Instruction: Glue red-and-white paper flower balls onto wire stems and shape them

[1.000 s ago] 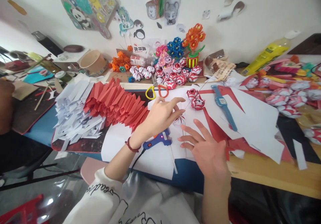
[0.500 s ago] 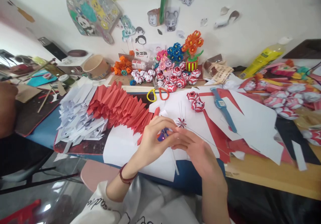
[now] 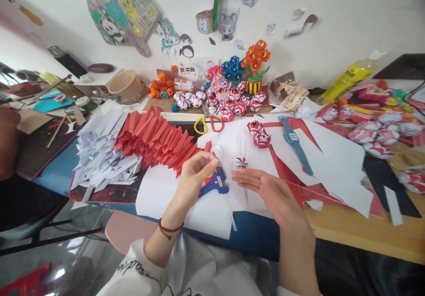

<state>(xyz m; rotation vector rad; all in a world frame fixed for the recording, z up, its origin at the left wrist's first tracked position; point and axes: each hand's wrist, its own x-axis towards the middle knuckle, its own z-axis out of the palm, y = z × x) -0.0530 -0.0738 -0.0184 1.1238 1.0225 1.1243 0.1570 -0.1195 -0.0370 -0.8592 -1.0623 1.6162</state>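
My left hand [image 3: 198, 171] is closed in a pinch above the white paper; whatever its fingertips hold is too small to name. Just beneath it lies a blue glue gun [image 3: 217, 183] with a small lit spot, partly covered by the hand. My right hand [image 3: 270, 194] keeps its fingers long and pressed together, gripping a thin wire [image 3: 314, 190] that sticks out to the right. Beyond its fingertips rests a small red-and-white paper flower [image 3: 240, 162]. Two fuller paper flowers [image 3: 259, 134] lie farther back.
On the left are piles of folded red strips [image 3: 156, 139] and white strips [image 3: 102, 148]. Scissors [image 3: 209, 124] lie behind the hands. A blue watch [image 3: 295, 143] rests on paper at right. Finished flowers and a yellow bottle [image 3: 348, 79] stand along the wall. Another person's arm [image 3: 8, 141] shows far left.
My hands were together at the fingertips and have drawn apart, the left to the left, the right to the right with the wire. More of the glue gun shows.
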